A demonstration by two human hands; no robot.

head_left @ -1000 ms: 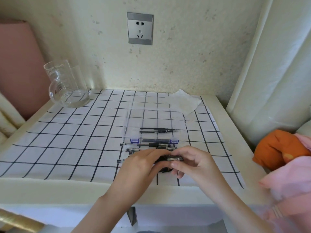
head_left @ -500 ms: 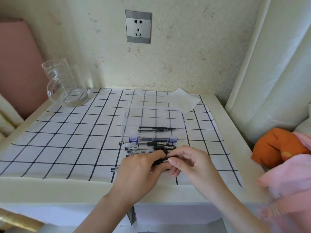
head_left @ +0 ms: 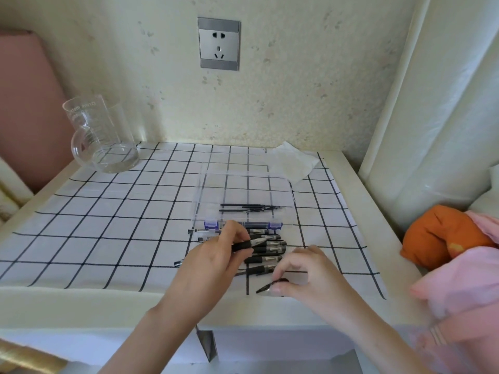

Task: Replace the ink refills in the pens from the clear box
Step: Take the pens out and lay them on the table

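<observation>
A clear box (head_left: 244, 184) with two blue latches lies open on the checked cloth, with a few thin black refills (head_left: 251, 208) inside. In front of it lies a row of several black pens (head_left: 270, 251). My left hand (head_left: 216, 259) grips one pen barrel (head_left: 241, 245) by its black grip, just above that row. My right hand (head_left: 302, 273) is apart from it, nearer the table's front edge, pinching the small black pointed tip piece (head_left: 266, 287) of the pen.
A glass beaker (head_left: 100, 136) stands at the back left. A crumpled tissue (head_left: 293, 161) lies behind the box. Orange and pink fabric (head_left: 442, 238) is heaped at the right. The wall carries a socket (head_left: 219, 43).
My hands were together on one pen. The right hand has pulled away toward the front edge with the tip piece, and the left keeps the barrel.
</observation>
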